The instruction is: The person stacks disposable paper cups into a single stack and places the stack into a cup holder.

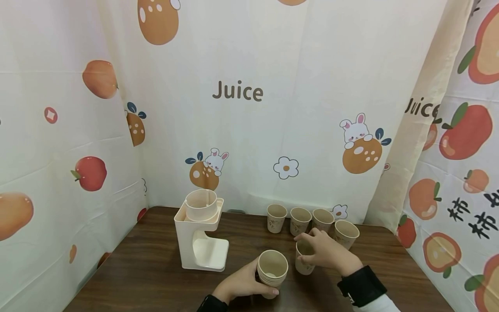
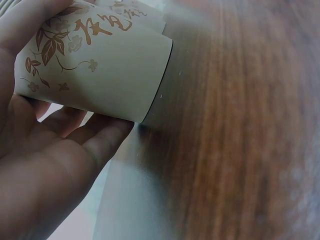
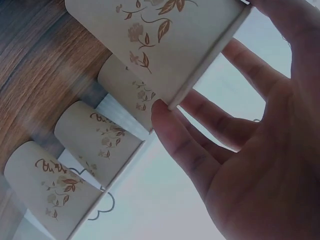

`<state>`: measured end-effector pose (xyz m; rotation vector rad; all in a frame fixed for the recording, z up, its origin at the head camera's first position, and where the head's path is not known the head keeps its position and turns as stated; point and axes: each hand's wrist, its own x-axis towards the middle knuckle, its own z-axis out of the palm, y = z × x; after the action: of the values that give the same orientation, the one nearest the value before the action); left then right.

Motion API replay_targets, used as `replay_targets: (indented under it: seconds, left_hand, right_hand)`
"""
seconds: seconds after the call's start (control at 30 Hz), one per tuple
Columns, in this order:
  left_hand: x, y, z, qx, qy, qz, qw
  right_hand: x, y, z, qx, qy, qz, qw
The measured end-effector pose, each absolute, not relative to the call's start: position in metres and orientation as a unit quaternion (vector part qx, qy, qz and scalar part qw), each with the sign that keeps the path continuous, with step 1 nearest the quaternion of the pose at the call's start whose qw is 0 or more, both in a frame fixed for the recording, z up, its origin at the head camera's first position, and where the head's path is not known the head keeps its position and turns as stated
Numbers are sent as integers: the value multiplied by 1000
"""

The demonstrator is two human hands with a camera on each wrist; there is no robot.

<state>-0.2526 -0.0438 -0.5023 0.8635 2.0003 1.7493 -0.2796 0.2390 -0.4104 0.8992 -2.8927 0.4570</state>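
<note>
My left hand (image 1: 243, 282) grips a stack of nested beige paper cups (image 1: 273, 269), upright near the table's front. In the left wrist view, fingers and thumb wrap the lowest cup (image 2: 110, 75), printed with brown leaves and characters, its base close to the wood. To the right of the stack, my right hand (image 1: 326, 251) holds a single paper cup (image 1: 304, 264) by its rim from above. The right wrist view shows fingertips on the rim of this cup (image 3: 155, 45), with flowers printed on its side.
Several more paper cups (image 1: 276, 219) stand spaced in a row behind my right hand, near the back edge. Left of the stack is a white appliance (image 1: 187, 247) with a round container (image 1: 201, 212) on top. Printed curtains (image 1: 249, 130) enclose the brown wooden table (image 1: 144, 268).
</note>
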Motion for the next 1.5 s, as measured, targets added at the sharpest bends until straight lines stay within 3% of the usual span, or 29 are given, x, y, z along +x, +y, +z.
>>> replay_targets:
  seconds: [0.37, 0.73, 1.5]
  left_hand:
    - [-254, -43, -504, 313, 697, 621, 176]
    - [-253, -44, -503, 312, 698, 621, 171]
    - [-253, -44, -502, 316, 691, 624, 181]
  right_hand:
    - [-278, 237, -406, 295, -943, 148, 53]
    - [-266, 229, -389, 317, -930, 142, 123]
    - [-234, 212, -340, 332, -919, 152, 148]
